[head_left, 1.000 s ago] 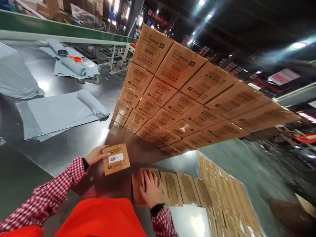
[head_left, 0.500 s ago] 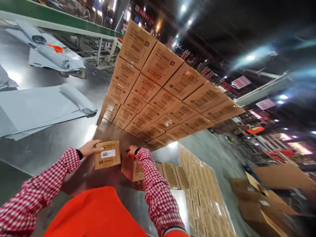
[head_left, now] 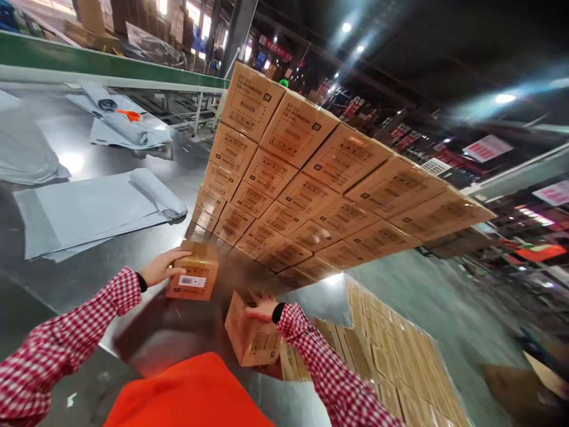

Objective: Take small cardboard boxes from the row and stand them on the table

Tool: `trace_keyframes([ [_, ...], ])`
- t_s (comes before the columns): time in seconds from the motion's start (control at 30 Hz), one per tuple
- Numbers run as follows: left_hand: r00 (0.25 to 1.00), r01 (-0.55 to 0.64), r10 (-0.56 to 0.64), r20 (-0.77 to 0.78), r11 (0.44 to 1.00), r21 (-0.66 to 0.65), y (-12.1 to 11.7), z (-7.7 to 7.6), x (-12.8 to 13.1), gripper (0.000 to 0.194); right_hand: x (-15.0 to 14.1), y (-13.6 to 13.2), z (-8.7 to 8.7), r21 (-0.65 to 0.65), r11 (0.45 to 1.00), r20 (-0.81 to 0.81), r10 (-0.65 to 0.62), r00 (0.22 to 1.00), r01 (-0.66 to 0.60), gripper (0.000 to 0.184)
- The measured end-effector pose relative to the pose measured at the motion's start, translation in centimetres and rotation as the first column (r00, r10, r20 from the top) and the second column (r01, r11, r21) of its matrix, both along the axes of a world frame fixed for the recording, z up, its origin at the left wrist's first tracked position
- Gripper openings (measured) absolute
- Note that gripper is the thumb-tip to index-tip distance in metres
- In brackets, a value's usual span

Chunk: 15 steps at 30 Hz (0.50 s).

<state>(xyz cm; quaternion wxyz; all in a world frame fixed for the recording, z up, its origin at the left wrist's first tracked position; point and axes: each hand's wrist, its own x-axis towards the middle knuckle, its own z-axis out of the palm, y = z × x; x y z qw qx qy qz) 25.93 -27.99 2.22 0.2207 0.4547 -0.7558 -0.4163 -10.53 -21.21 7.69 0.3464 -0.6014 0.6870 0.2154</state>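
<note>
My left hand (head_left: 163, 268) grips a small cardboard box (head_left: 192, 292) by its left side, fingers over the top edge and thumb on the front. That box stands on the metal table and bears a white barcode label (head_left: 192, 281). To the right, my right hand (head_left: 263, 308) is laid over the top of a second cardboard box (head_left: 242, 332), thumb on the near side and fingertips partly hidden at the far side. This box sits at an angle on the table, apart from the labelled one.
A tall stack of cardboard boxes (head_left: 284, 184) rises just beyond my hands. Grey plastic mailing bags (head_left: 98, 207) lie at the left of the metal table (head_left: 151, 332). More boxes (head_left: 400, 350) are packed at the lower right. A green-sided conveyor (head_left: 111, 65) runs behind.
The labelled box has tipped or turned so more of its top shows, still in my left hand. My right hand and the second box are farther right and nearer. The view has shifted.
</note>
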Motion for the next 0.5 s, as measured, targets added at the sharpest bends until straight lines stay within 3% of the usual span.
trace_keyframes([
  [0.13,0.977,0.121,-0.096,0.189,0.984,-0.127,0.5,-0.7,0.5,0.051,0.1,2.8,0.8,0.001,1.000,-0.001,0.027,1.000,-0.027,0.095],
  [0.2,0.973,0.094,-0.045,0.226,0.973,-0.210,2.9,-0.7,-0.5,0.048,-0.1,4.1,1.5,-0.033,0.994,0.044,0.101,0.994,-0.100,0.106],
  [0.27,0.995,0.025,-0.010,0.103,0.990,-0.137,6.5,-0.6,-2.6,0.050,-0.6,5.7,2.2,-0.122,0.965,0.133,0.248,0.960,-0.233,0.119],
  [0.33,0.994,0.066,-0.053,-0.099,0.990,0.125,10.4,-0.9,-5.4,0.072,-1.3,7.4,2.5,-0.292,0.885,0.219,0.430,0.876,-0.362,0.123],
  [0.4,0.947,0.213,-0.105,-0.302,0.913,0.348,13.7,-1.6,-8.3,0.101,-2.2,9.0,2.3,-0.482,0.758,0.239,0.596,0.767,-0.439,0.121],
  [0.47,0.878,0.304,-0.070,-0.474,0.846,0.439,15.9,-2.6,-10.5,0.111,-3.0,10.3,1.6,-0.601,0.629,0.191,0.712,0.676,-0.493,0.117],
  [0.5,0.862,0.296,-0.037,-0.506,0.847,0.441,16.7,-3.1,-11.2,0.109,-3.4,10.7,1.2,-0.622,0.585,0.156,0.744,0.650,-0.521,0.116],
])
